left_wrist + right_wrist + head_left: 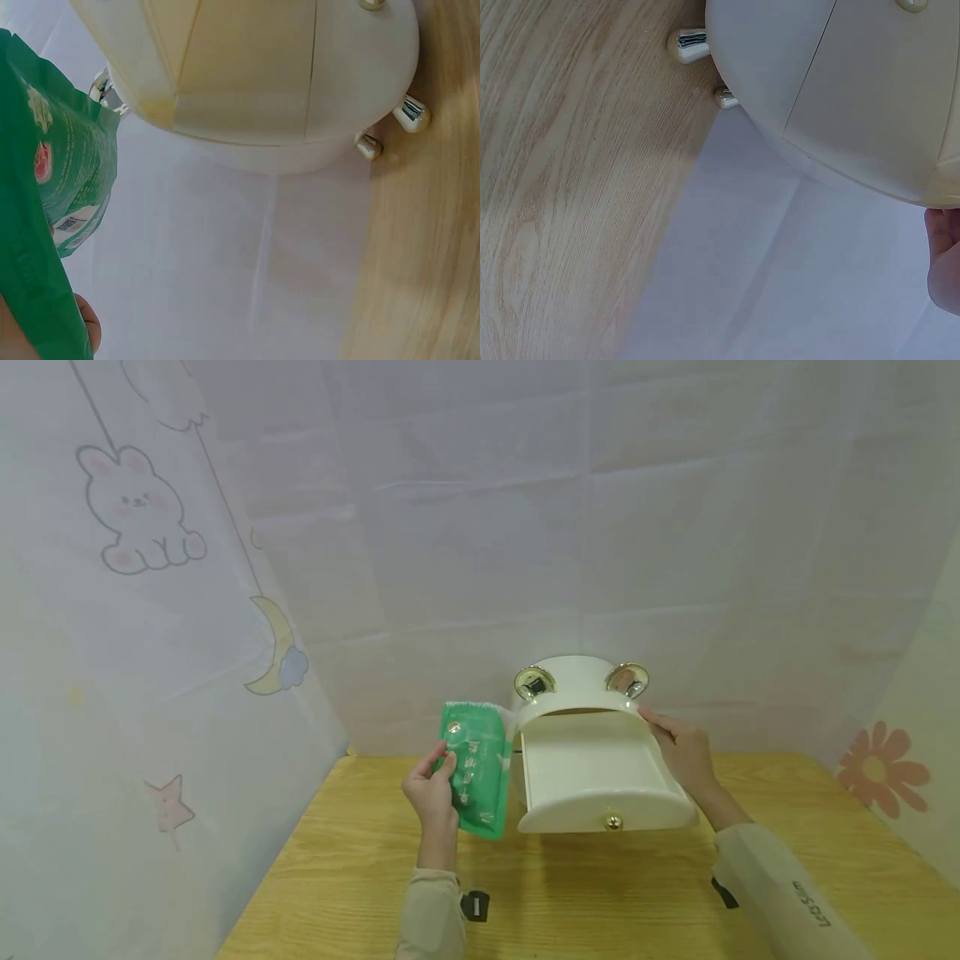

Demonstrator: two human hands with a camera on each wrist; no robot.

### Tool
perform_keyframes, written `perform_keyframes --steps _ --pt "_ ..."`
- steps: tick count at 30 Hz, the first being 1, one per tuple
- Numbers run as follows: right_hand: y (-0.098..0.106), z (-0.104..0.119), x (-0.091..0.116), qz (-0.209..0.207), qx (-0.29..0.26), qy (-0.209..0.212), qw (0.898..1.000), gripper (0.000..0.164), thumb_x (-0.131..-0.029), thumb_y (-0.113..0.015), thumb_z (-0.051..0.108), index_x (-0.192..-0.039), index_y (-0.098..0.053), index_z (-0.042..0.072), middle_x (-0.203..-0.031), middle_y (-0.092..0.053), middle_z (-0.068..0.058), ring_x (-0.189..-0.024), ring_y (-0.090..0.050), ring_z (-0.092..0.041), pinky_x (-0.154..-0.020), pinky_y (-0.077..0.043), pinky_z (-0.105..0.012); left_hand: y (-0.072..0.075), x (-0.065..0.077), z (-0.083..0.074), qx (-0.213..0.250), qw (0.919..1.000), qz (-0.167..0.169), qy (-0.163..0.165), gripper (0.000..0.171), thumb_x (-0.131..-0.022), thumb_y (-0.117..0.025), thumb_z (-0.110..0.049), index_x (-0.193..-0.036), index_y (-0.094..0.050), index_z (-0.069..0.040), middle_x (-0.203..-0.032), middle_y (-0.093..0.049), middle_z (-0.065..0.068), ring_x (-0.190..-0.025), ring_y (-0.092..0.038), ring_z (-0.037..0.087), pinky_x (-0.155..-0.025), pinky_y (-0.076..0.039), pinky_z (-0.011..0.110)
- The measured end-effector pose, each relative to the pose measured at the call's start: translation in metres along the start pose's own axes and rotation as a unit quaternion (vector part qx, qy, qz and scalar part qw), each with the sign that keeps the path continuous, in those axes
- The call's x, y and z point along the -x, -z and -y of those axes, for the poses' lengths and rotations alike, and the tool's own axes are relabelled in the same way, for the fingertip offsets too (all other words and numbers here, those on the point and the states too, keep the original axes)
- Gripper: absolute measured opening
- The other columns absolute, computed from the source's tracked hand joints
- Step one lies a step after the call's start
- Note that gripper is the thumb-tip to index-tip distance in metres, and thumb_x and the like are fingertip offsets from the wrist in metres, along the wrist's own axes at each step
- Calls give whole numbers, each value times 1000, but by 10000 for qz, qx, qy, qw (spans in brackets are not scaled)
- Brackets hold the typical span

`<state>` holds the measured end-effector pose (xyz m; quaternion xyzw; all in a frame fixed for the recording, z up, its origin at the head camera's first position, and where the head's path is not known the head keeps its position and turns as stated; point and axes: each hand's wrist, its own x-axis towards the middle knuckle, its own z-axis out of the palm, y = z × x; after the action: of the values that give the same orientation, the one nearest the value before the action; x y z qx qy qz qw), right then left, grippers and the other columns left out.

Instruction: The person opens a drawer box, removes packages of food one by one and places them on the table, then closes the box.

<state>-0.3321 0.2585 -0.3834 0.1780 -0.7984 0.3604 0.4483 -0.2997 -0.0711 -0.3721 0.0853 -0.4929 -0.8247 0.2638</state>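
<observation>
A green printed packet (480,768) is pinched by my left hand (433,789), the thumb lying across its front. In the left wrist view the packet (71,165) fills the left edge, with only a bit of the hand showing. Beside it stands a cream-white rounded box (577,681) with two gold ear-like discs and an open compartment (596,752). A gold knob (613,821) sits on its front panel. My right hand (686,756) touches the box's upper right side with extended fingers; in the right wrist view, part of that hand (946,259) shows at the box's edge.
The box stands on short gold feet (411,114) on a wooden table (360,860). Behind the table hangs a pale cloth backdrop (465,543); cartoon prints mark the left side cloth (112,652). A dark strap end (475,906) hangs by the left sleeve.
</observation>
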Motion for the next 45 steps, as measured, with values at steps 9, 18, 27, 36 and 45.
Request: perform_keyframes --steps 9,18,27,36,45 --pt "-1 0 1 67 23 -142 9999 22 -81 -59 -12 -101 -67 -6 -90 -65 -26 -37 -18 0 -35 -22 -18 6 -4 11 -13 9999 33 -157 20 -76 -67 10 -96 -68 7 -92 -64 13 -88 -57 19 -73 -52 27" --pt "-2 2 1 17 -12 -73 10000 22 -81 -59 -13 -100 -67 -7 -89 -65 -27 -37 -17 2 -35 -21 -18 10 -4 21 -303 9994 -179 -28 21 -77 -65 11 -98 -66 9 -94 -65 13 -88 -57 18 -68 -51 20" --pt "0 -1 1 17 -39 -57 10000 23 -82 -58 -13 -102 -67 -6 -90 -65 -27 -37 -13 2 -34 -19 -18 13 -6 31 -520 9984 -212 33 20 -77 -65 12 -96 -66 9 -88 -64 11 -90 -57 20 -71 -52 22" --pt "1 -1 0 -37 -45 -13 10000 22 -81 -58 -13 -101 -67 -6 -88 -65 -26 -35 -15 -3 -34 -20 -18 16 -7 44 -788 9962 -278 237 21 -76 -64 13 -96 -67 8 -100 -65 18 -97 -56 25 -75 -51 23" --pt "2 -1 2 -19 -93 -101 9999 21 -81 -58 -13 -100 -66 -8 -90 -65 -27 -38 -16 5 -35 -22 -18 20 -7 58 -1077 9935 -267 268 21 -75 -66 12 -95 -67 8 -101 -65 20 -95 -59 26 -70 -51 20"
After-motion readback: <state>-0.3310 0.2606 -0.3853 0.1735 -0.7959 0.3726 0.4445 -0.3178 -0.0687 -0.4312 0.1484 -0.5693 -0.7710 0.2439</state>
